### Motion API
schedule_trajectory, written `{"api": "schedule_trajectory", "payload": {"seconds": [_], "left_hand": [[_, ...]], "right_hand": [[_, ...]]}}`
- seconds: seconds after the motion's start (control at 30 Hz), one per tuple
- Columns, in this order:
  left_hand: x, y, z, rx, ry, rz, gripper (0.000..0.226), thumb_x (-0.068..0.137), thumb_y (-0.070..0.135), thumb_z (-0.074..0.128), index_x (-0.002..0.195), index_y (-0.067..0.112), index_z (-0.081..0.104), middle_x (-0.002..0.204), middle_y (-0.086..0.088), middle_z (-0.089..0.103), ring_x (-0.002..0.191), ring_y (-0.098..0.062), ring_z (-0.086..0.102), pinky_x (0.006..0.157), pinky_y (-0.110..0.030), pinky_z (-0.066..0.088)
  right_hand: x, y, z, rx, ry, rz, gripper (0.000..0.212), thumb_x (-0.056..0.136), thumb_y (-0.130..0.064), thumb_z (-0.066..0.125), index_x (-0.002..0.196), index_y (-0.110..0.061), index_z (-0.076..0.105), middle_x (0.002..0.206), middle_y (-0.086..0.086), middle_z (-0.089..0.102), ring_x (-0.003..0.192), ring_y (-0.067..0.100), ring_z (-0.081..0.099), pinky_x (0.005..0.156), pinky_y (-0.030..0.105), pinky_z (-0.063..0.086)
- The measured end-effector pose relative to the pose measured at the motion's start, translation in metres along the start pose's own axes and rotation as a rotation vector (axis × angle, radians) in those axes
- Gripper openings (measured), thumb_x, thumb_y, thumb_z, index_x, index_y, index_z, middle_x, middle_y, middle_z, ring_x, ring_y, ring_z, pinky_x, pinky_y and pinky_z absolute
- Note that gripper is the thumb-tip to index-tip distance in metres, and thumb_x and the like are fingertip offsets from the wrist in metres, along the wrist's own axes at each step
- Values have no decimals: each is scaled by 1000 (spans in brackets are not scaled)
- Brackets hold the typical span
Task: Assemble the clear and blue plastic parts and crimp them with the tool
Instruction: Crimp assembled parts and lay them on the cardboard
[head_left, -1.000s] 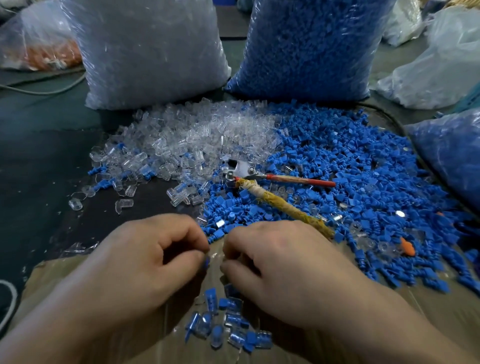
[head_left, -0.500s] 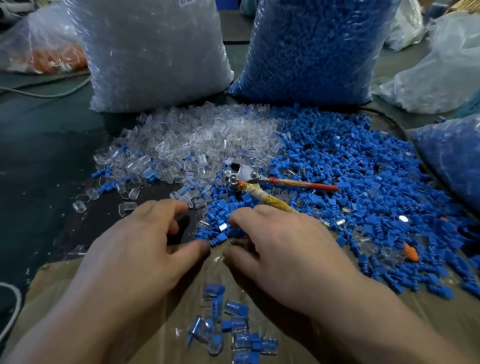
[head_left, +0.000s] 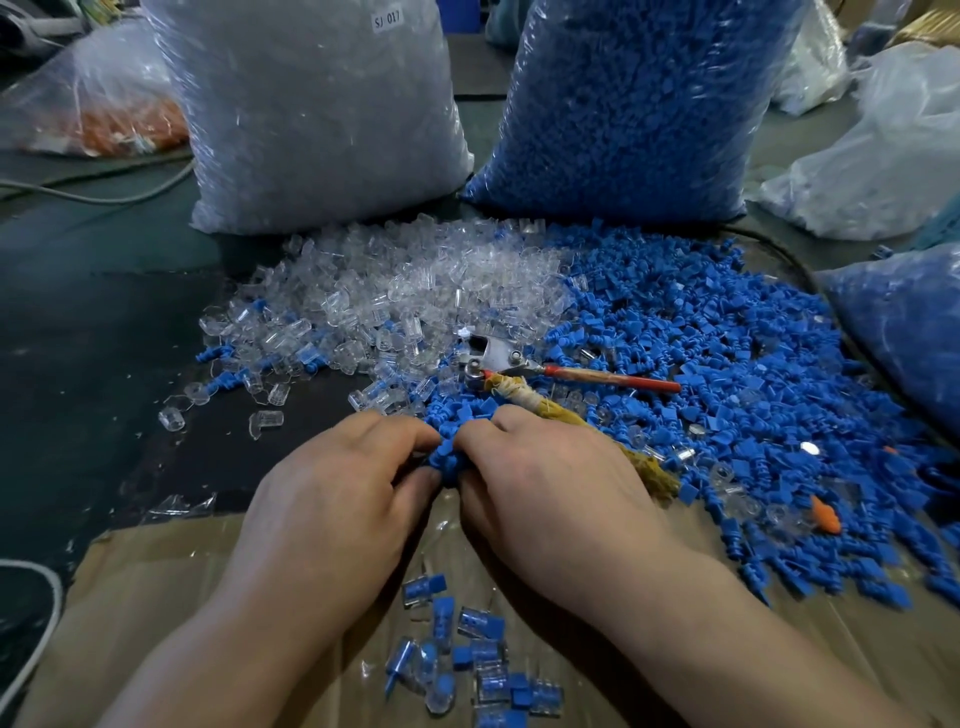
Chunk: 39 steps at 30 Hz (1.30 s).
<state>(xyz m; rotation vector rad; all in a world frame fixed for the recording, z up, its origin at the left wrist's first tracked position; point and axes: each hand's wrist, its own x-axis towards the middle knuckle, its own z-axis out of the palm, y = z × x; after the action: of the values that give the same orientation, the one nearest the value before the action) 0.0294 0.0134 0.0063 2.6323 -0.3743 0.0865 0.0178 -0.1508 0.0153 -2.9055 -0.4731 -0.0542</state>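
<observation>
The blue parts (head_left: 727, 374) are lying heaped across the right of the tabletop (head_left: 104, 364), with the clear parts (head_left: 415, 291) piled just to their left. The left hand (head_left: 337, 493) and right hand (head_left: 550, 488) are meeting at the blue heap's near edge, each grip curling round blue parts. This looks like picking stock, and a clear part is probably needed next. The crimping tool (head_left: 493, 356) is lying flat where the heaps meet, its head pointing far-left and its wrapped handle running near-right under the right hand.

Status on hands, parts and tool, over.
Left hand and right hand both pinching blue parts at pile's near edge. Crimp tool unheld, lying in pile. Nothing blocking; assembled pieces on cardboard.
</observation>
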Motion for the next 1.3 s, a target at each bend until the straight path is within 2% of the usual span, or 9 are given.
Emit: {"api": "schedule_trajectory", "payload": {"seconds": [0.2,0.4,0.47,0.6,0.7,0.83,0.93,1.17,1.3], "left_hand": [[1,-2,5,-82,82,-38,21,86,41,61,106,39,65,92,21,61,80,-2,59,72,-34,54],[0,-10,8,-184,128,-78,23,75,59,63,90,43,57,75,15,61,76,5,59,52,-16,42],[-1,-10,7,-406,174,-168,36,65,70,65,90,44,59,81,16,68,69,-1,66,48,-24,55],[-2,-7,7,-779,216,-244,51,49,57,83,93,38,66,77,-1,72,69,-32,71,59,-57,61],[-4,-4,4,-846,183,-249,52,43,54,84,89,36,67,73,-2,69,67,-35,67,58,-54,61],[-4,-2,1,-760,119,-195,49,46,59,78,88,39,64,73,3,67,58,-15,62,53,-34,58],[-6,3,0,-775,71,-160,44,50,56,74,92,44,68,76,3,67,68,-23,67,61,-44,61],[-9,11,4,-767,87,-133,38,75,11,80,95,42,72,82,4,74,75,-22,71,67,-49,63],[-11,13,3,-799,74,-128,32,63,40,73,95,44,73,86,4,75,79,-21,73,73,-53,62]], "right_hand": [[-1,3,0,85,55,17,8,100,-30,46,94,-27,50,88,-8,52,75,18,54,57,33,38],[-5,5,-1,241,155,74,21,100,-41,39,89,-27,49,87,-10,53,78,17,54,68,38,42],[-8,6,-2,344,211,105,20,97,-39,46,82,-26,50,81,-10,53,74,12,52,68,39,44],[-11,8,-5,596,255,217,18,86,-32,60,72,-23,55,68,-7,59,64,8,54,53,31,46],[-12,7,-7,777,220,269,13,83,-26,65,74,-20,58,66,-4,65,54,12,60,48,37,51],[-12,7,-10,1079,124,274,12,85,-17,68,81,-26,60,62,2,67,51,18,65,49,40,57],[-13,7,-11,1266,89,255,16,87,-13,65,86,-29,65,60,2,65,50,21,63,49,39,56],[-15,1,-7,621,406,-40,14,86,-21,58,93,-26,69,89,-14,66,87,4,63,76,24,51],[-16,0,-7,526,413,-59,20,88,-27,52,96,-21,69,94,-9,64,87,8,62,74,32,52]]}}
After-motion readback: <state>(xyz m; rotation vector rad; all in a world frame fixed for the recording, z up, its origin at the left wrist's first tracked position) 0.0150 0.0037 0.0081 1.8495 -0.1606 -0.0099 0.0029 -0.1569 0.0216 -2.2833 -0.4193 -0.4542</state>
